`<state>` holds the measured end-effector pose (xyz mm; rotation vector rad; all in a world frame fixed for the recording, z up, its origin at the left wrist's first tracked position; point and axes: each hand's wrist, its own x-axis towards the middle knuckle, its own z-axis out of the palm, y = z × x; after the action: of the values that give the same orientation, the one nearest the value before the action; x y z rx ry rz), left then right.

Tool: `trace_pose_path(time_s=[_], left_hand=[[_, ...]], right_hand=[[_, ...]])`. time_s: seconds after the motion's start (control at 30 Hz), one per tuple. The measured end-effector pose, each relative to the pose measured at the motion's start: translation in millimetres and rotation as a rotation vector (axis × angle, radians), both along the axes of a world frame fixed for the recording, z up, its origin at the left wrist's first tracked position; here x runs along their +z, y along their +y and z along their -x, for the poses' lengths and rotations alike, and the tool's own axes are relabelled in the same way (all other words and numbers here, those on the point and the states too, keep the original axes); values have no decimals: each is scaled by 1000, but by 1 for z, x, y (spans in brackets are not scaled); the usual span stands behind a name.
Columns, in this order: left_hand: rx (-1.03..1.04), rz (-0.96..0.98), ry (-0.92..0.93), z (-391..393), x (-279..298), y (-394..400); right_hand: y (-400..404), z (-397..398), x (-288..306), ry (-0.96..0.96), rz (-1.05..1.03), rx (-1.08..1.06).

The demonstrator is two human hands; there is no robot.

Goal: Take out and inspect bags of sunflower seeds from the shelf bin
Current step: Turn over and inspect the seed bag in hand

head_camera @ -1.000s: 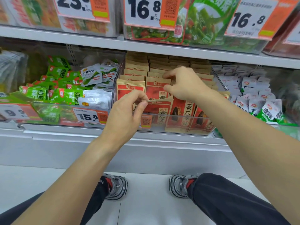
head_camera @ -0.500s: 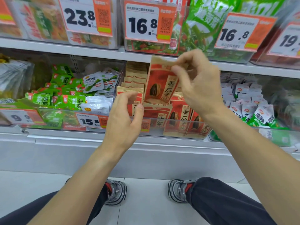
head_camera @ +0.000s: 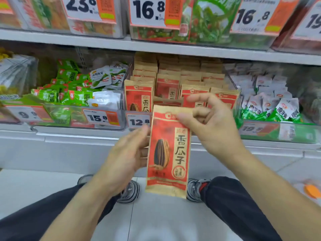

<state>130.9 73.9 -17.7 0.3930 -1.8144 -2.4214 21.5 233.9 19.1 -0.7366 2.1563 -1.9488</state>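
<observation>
One bag of sunflower seeds (head_camera: 167, 152) is out, hanging from the right hand (head_camera: 211, 126), whose fingers (head_camera: 184, 117) pinch its top edge. Left hand (head_camera: 128, 155) reaches in beside it, fingers loose. Inspection looks barely begun; rows more wait in the shelf bin (head_camera: 139, 121) beyond those fingers.

A grey metal shelf board (head_camera: 156, 47) is spanning the full width above, carrying clear plastic containers of green and orange snack packs. Price cards reading 23.8 (head_camera: 81, 5) and 16.8 (head_camera: 149, 10) are hanging on their fronts. On the lower tier, clear bins are sitting side by side: green packets (head_camera: 52, 96) at the left, white-and-green packets (head_camera: 271, 105) at the right. A pale grey plinth (head_camera: 69, 150) is running beneath. The light tiled floor (head_camera: 165, 220) is reflecting even overhead light. An orange object (head_camera: 312, 191) is lying at far right.
</observation>
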Motion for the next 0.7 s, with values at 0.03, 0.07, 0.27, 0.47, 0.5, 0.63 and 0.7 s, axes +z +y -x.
trace_pose_path(time_s=[0.03,0.07,0.27,0.47,0.5,0.63,0.7], left_hand=[[19,39,-52,-5,-12,9],[62,67,-101,-10,-26,18],[253,39,-300,-42,-110,60],[131,96,-418,-57,-148,82],[90,76,-450,-58,-149,84],[-13,22,-566,-67,-150,83],[-34,-1,-607,-76,-150,80]], right_hand=[[1,-8,-18,-126,-19,9],[2,-18,-36,-272,-19,10],[33,-61,-120,-732,-154,180],[66,-82,-162,-734,-214,35],[69,-85,-168,-732,-232,3],[72,-88,-183,-769,-262,-11],[72,-86,-187,-762,-279,-25]])
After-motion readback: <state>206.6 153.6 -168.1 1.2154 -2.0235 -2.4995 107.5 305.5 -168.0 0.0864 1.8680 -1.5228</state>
